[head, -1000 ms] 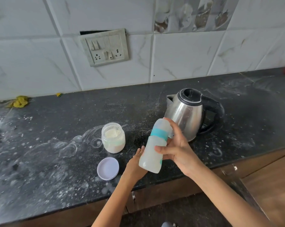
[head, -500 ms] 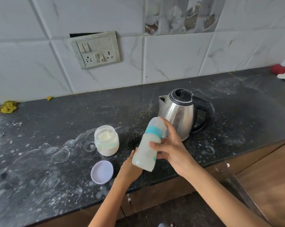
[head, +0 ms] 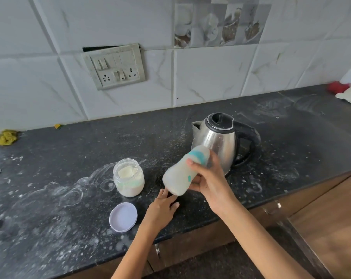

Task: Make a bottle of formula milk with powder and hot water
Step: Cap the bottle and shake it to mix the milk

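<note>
bottle: baby bottle (head: 185,174) tilted, cap end up-right, held in air in front of kettle (head: 216,141), milky liquid inside
right hand: right hand (head: 208,180) wrapped round bottle mid-body, thumb on top
left hand: left hand (head: 162,208) flat, fingers relaxed on countertop (head: 49,198) just below bottle base, holding nothing
handling: light plastic, smooth, maybe warm; grip waist below teal collar
powder: open formula jar (head: 128,177), lid (head: 123,217) beside it

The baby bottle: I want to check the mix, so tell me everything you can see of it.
The baby bottle is translucent plastic with a teal collar and a clear cap, blurred as if in motion. It holds milky white liquid. It is tilted, cap up toward the kettle, held off the counter by the right hand; the left hand lies below its base.
</note>
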{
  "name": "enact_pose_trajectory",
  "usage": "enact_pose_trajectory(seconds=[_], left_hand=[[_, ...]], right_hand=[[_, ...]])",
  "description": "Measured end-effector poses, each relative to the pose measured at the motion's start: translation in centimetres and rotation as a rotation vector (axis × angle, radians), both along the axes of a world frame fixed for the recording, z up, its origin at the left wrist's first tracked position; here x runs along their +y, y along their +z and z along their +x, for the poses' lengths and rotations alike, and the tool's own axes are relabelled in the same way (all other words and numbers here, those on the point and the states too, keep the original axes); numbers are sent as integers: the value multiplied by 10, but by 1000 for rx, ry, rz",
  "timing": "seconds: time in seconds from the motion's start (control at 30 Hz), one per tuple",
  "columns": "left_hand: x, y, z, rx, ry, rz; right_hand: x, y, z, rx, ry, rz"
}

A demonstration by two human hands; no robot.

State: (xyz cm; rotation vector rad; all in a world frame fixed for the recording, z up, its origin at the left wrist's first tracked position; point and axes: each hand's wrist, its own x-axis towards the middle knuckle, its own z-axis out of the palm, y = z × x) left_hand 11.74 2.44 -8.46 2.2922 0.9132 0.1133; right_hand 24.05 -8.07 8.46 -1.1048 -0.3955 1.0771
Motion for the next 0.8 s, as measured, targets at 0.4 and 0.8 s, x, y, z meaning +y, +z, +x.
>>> enact_pose_trajectory(seconds=[0.4,0.8], left_hand=[[-4,10,-7,36,97,-139],[-9,41,1,171,-59,-44]], right_hand=[[-8,4,-13,-107,182,-68],[7,18,-2,909,-143,-177]])
